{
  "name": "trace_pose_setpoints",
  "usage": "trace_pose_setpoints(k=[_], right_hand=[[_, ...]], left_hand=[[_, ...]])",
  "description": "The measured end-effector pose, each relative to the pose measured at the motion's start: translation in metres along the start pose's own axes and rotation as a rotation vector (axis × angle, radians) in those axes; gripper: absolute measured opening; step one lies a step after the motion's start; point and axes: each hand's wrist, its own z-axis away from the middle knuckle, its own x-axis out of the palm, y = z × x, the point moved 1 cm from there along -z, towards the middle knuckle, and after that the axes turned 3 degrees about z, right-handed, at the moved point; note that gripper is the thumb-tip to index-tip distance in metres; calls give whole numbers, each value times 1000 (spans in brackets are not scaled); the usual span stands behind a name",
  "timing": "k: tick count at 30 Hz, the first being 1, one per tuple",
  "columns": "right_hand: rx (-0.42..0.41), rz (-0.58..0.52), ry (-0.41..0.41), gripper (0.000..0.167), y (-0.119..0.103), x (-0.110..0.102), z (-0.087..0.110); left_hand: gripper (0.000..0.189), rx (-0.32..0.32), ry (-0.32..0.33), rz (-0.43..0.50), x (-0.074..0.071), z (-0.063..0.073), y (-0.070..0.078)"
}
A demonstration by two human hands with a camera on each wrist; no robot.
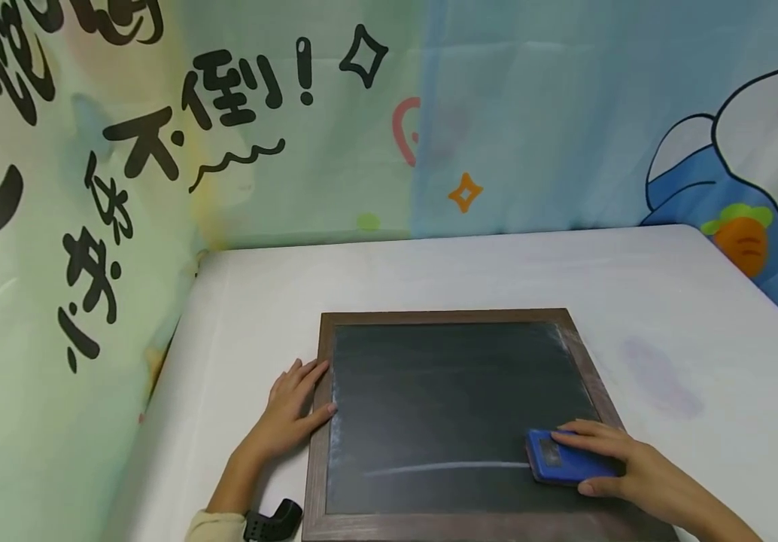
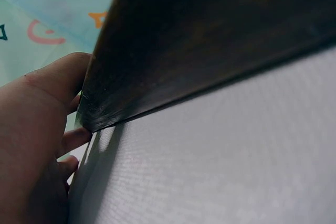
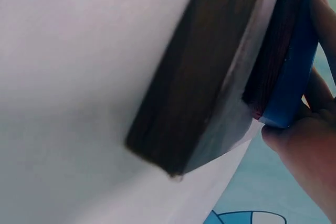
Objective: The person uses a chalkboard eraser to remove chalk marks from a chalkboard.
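Note:
A chalkboard [image 1: 443, 391] with a brown wooden frame [image 1: 443, 317] lies on the white table in the head view. My left hand [image 1: 287, 410] rests along the frame's left side, fingers extended and thumb over the edge. In the left wrist view, that hand [image 2: 31, 135] touches the board's dark edge. Near the board's lower right, my right hand [image 1: 646, 470] grips a blue chalkboard eraser [image 1: 565, 467], thumb on one side and fingers on the other. A white chalk streak [image 1: 457, 466] runs leftward from the eraser. The right wrist view shows the eraser's dark felt pad [image 3: 273, 51] facing the board.
The white table [image 1: 260, 301] extends around the board, with a faint purplish stain [image 1: 660, 376] on its right part. Behind and left hangs a printed cloth [image 1: 531, 113] with black lettering and cartoon figures. A black wrist device [image 1: 274, 521] sits by the left sleeve [image 1: 216, 527].

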Motion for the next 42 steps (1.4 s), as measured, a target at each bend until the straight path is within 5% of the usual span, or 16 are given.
trace_pose_setpoints(k=[15,23,28,35,42], right_hand=[[-178,31,163,58,-16,18,-17],[-264,-113,145,57,-39,29,-32],[-236,-60,132,57,-56,32,-36],[-150,-136,42,58,-85,37,-47],[-134,-138,48,57,-117,51,-59]], left_hand=[[64,8,1,-18,-1,-1,0],[65,-4,0,-28,-1,-1,0],[65,-3,-8,-29,-2,-2,0],[65,-3,-8,-25,-2,-2,1],[65,0,-4,-31,-3,-2,1]])
